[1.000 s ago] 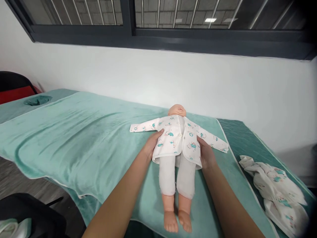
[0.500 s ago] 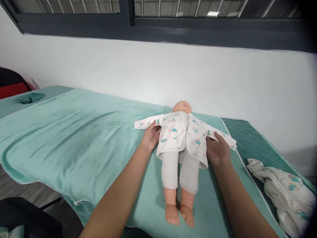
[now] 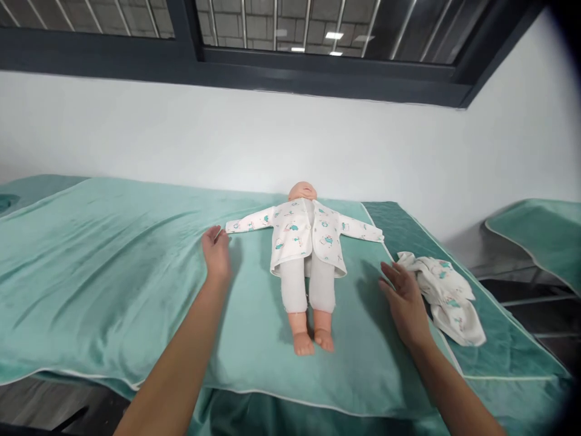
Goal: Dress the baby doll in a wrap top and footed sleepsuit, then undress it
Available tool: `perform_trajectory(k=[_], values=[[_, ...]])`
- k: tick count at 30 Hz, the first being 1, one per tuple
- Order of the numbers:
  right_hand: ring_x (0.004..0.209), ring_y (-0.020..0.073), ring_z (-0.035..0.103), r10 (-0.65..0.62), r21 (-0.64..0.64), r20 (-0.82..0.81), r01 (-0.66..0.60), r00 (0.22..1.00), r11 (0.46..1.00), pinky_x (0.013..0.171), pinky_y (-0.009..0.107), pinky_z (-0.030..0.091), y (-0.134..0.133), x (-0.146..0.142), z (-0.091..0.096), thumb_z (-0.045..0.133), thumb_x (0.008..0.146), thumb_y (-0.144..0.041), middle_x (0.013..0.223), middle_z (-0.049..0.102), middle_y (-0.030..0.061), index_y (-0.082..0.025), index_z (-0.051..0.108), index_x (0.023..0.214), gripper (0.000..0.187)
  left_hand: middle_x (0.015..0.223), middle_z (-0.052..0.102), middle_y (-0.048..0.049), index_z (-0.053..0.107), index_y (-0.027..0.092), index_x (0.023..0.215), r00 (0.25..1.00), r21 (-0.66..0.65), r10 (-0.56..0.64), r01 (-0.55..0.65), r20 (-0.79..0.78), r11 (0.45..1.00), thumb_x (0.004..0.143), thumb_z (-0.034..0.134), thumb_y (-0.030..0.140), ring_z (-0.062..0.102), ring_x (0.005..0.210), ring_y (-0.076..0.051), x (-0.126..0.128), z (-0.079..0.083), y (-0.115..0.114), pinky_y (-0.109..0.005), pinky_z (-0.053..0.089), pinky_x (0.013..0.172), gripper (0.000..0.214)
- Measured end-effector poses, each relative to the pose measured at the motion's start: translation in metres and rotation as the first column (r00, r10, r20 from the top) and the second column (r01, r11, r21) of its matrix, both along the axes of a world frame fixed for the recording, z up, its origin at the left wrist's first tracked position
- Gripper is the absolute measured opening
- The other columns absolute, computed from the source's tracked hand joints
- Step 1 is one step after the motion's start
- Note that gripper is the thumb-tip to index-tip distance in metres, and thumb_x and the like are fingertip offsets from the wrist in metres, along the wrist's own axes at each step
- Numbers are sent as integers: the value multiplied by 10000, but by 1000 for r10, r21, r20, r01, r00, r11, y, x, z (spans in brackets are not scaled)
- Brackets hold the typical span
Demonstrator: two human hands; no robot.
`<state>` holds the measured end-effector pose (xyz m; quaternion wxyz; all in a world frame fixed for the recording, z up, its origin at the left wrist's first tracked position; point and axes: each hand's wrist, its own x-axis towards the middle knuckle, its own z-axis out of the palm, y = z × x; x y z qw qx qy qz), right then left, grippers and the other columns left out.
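A baby doll (image 3: pixel 299 332) lies on its back, feet toward me, with white cloth on its legs. It wears a white baby jacket (image 3: pixel 290 233) printed with small green and red figures; the front hangs unfastened and both sleeves stretch out sideways. My left hand (image 3: pixel 216 253) is beside the cuff of the sleeve at left, fingers loosely apart, holding nothing. Over the sheet to the right of the doll, my right hand (image 3: pixel 403 300) is open and empty. Close to its fingers lies a crumpled printed white garment (image 3: pixel 447 297).
A light green sheet (image 3: pixel 136 272) covers the bed, with a darker green cover (image 3: pixel 503 333) at right. Behind stands a white wall (image 3: pixel 254 139) below a dark window frame (image 3: pixel 272 75). Another green-covered surface (image 3: pixel 544 233) is at far right.
Both hands have let go of the jacket sleeves and moved apart, left hand outward to the left, right hand toward the crumpled garment. The sleeves now lie straighter. The view has shifted right.
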<state>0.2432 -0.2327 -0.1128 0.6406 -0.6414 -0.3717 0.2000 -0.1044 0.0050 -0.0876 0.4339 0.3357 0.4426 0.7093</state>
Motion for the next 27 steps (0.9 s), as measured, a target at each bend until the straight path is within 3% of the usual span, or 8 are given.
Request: perform_trajectory(k=[2, 5, 9, 12, 15, 18, 23, 27], values=[[1347, 278, 473, 9, -130, 377, 43, 926, 991, 1128, 537, 370, -28, -5, -8, 619, 843, -364, 1458, 494, 105, -260, 450, 1392, 584, 1164, 619, -33, 590, 238, 1036, 975, 28, -9, 15, -223, 1000, 783, 637, 169, 585, 1091, -152, 5, -4, -11, -338, 433, 1036, 266], [1404, 302, 394, 77, -164, 773, 81, 630, 983, 1147, 540, 327, -62, 4, -11, 544, 883, -340, 1472, 476, 137, -214, 406, 1441, 588, 1072, 666, -30, 611, 237, 995, 874, 19, -111, 136, -473, 991, 827, 599, 266, 614, 1017, -172, 8, -6, -34, -349, 452, 971, 171], [1451, 317, 305, 59, -151, 956, 309, 287, 939, 1171, 550, 227, -88, 44, 3, 419, 919, -201, 1526, 415, 156, -185, 392, 1448, 530, 1024, 701, -25, 643, 236, 971, 696, -73, -290, 324, -657, 943, 862, 555, 331, 634, 981, -188, 5, -5, -80, -346, 456, 924, 169], [1369, 317, 406, 128, -202, 974, 452, 188, 869, 1117, 484, 294, -95, 87, 15, 391, 925, -175, 1456, 495, 160, -179, 483, 1368, 453, 1014, 711, -29, 658, 228, 954, 611, -116, -357, 398, -706, 910, 878, 528, 347, 635, 986, -197, 5, -6, -117, -346, 453, 926, 192], [1167, 315, 543, 296, -335, 942, 472, 156, 816, 942, 432, 394, -89, 119, 29, 434, 930, -252, 1317, 590, 150, -204, 581, 1242, 349, 1008, 713, -37, 656, 213, 947, 607, -137, -415, 450, -678, 883, 889, 515, 347, 638, 985, -193, 12, -7, -151, -338, 458, 933, 203], [987, 270, 597, 451, -506, 862, 407, 230, 760, 730, 364, 385, -78, 120, 55, 402, 955, -326, 1189, 630, 135, -215, 608, 1126, 290, 1005, 708, -40, 649, 208, 979, 578, -139, -483, 537, -657, 832, 903, 502, 335, 643, 968, -184, 22, -4, -181, -325, 480, 905, 209], [670, 196, 536, 502, -630, 763, 296, 408, 717, 571, 303, 291, -67, 66, 102, 391, 945, -456, 776, 633, 38, -241, 538, 859, 274, 1039, 681, -44, 642, 222, 1007, 422, -111, -398, 559, -814, 821, 885, 503, 234, 630, 991, -197, 31, 21, -201, -352, 486, 914, 186], [784, 209, 591, 461, -575, 770, 166, 442, 801, 641, 305, 392, -55, 12, 95, 498, 874, -366, 913, 655, 41, -239, 569, 916, 152, 1162, 617, -75, 601, 228, 1106, 363, 67, -154, 528, -919, 847, 837, 519, 150, 554, 1155, -244, 47, 41, -176, -409, 432, 1027, 292]])
